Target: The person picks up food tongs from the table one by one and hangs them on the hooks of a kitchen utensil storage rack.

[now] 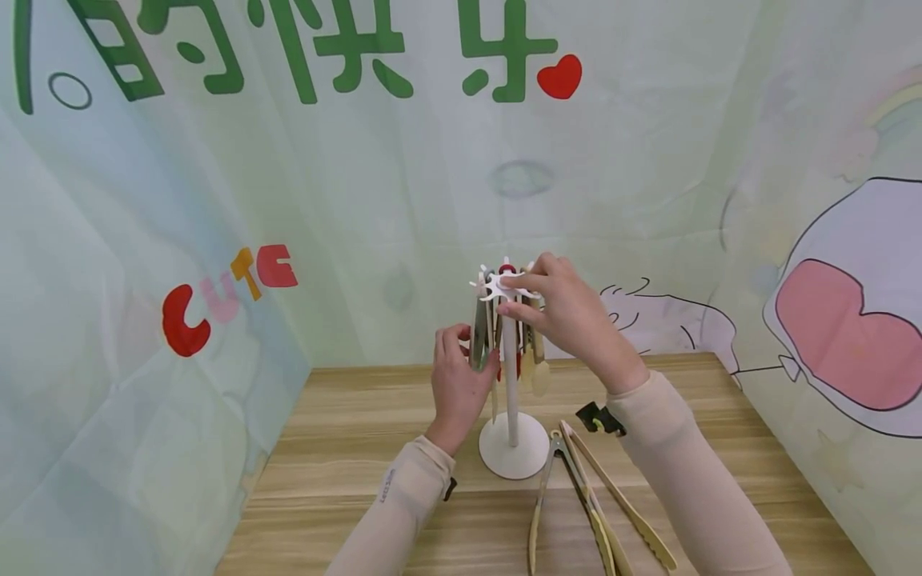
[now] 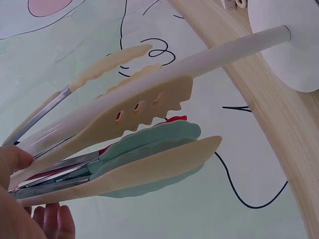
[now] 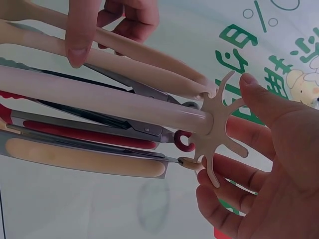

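Observation:
A white utensil stand (image 1: 511, 384) with a hooked wheel top rises from a round base. My right hand (image 1: 572, 308) holds the wheel top (image 3: 214, 129), thumb on one hook and fingers around the far side. With thumb in front and fingers behind, my left hand (image 1: 461, 384) grips a pair of beige tongs (image 3: 124, 62) near the top hooks. Green-tipped tongs (image 2: 149, 142), red-handled tongs (image 3: 89, 137) and tongs with beige tips (image 2: 109, 64) hang around the pole. The left palm covers part of the hanging bundle in the head view.
Beige-tipped metal tongs (image 1: 576, 480) and beige tongs (image 1: 627, 504) lie on the wooden table (image 1: 346, 480), right of and in front of the stand base. A printed cloth backdrop (image 1: 403, 200) stands behind and at both sides.

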Motion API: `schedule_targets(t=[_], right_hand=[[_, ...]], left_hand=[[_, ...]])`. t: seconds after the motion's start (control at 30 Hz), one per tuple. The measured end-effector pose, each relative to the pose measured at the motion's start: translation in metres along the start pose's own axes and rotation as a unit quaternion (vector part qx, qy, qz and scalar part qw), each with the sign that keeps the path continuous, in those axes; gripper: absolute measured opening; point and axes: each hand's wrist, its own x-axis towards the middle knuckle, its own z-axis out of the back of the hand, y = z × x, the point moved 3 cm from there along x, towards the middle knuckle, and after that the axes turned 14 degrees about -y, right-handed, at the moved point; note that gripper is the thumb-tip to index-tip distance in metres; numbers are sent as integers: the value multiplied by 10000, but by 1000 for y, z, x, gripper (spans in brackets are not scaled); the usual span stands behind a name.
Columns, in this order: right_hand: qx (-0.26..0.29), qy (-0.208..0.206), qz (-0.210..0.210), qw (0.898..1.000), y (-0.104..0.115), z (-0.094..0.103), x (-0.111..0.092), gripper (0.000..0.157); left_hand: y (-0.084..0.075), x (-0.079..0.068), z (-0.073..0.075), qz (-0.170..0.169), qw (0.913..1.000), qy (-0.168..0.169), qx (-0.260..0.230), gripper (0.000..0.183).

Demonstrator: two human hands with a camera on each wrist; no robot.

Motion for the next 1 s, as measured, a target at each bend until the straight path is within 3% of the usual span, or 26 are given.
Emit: schedule_targets(t=[1.0], right_hand=[[63,-29,-28,10000,0,-1,-1,46]], left_hand=[[2,-1,-3,116,9999,89,1,56]])
